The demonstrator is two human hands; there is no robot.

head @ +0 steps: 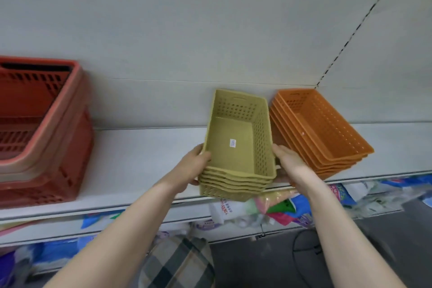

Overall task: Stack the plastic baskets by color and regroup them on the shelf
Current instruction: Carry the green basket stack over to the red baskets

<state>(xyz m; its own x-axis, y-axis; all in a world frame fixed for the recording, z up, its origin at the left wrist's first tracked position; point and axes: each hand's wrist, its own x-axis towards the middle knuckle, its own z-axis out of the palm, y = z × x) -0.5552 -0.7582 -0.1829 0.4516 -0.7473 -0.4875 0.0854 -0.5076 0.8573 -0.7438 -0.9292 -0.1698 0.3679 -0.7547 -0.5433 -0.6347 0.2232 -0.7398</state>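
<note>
The stack of yellow-green baskets (pixel 236 128) sits nested, several deep, in the middle of the white shelf (pixel 140 159). Its far end is close to the back panel (pixel 210 30) and its near end hangs out past the shelf's front edge. The stack is tilted towards the camera. I cannot tell whether its base rests on the shelf. A small white sticker (pixel 233 142) lies on the floor of the top basket.

The left grip (pixel 195 166), a bare hand, holds the stack's near left corner, thumb over the top rim and fingers curled underneath. The right grip (pixel 288 162) holds the near right side, palm against the perforated wall, with fingers reaching under the stacked rims.

Just beside it on the right stands a stack of orange baskets (pixel 322 128), also nested, angled on the shelf with its near corner at the front edge. The right grip lies between the two stacks.

Well apart, at the shelf's left end, stand large red baskets (pixel 35 124), stacked.

Under the shelf lie coloured packets (pixel 339 194), a plaid cloth (pixel 177 262) and a dark cable (pixel 301 248) on the floor.
</note>
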